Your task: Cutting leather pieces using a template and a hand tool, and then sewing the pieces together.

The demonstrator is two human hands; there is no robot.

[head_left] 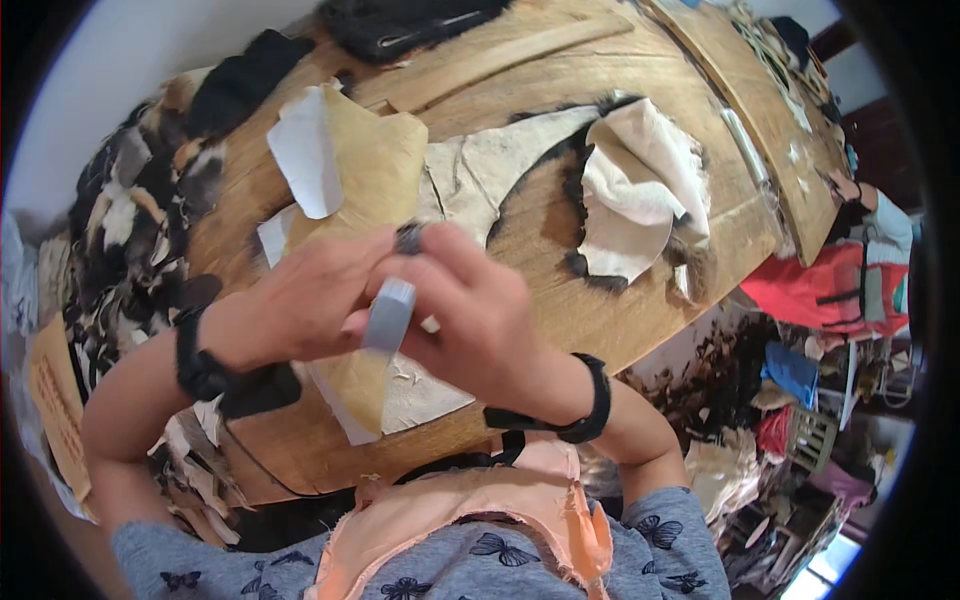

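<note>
My left hand (290, 300) and my right hand (470, 320) meet over the workbench, fingers closed and overlapping. A short, flat grey object (388, 318) is held among my right fingers, and a small dark piece (408, 238) sits at the fingertips of both hands; what it is I cannot make out. Beneath them lies a tan pattern sheet (365, 155) with white pieces (300, 150) along its left side. It overlaps a cream hide (465, 175) with dark fur edging. A second, folded cream hide (640, 185) lies to the right.
Piled dark fur scraps (130, 220) line the left of the wooden table (560, 330). A wooden strip (510, 60) and dark fur (410, 20) lie at the back. At far right, another person's hand (845, 185) rests near a board, above a red item (810, 290). Clutter fills the lower right.
</note>
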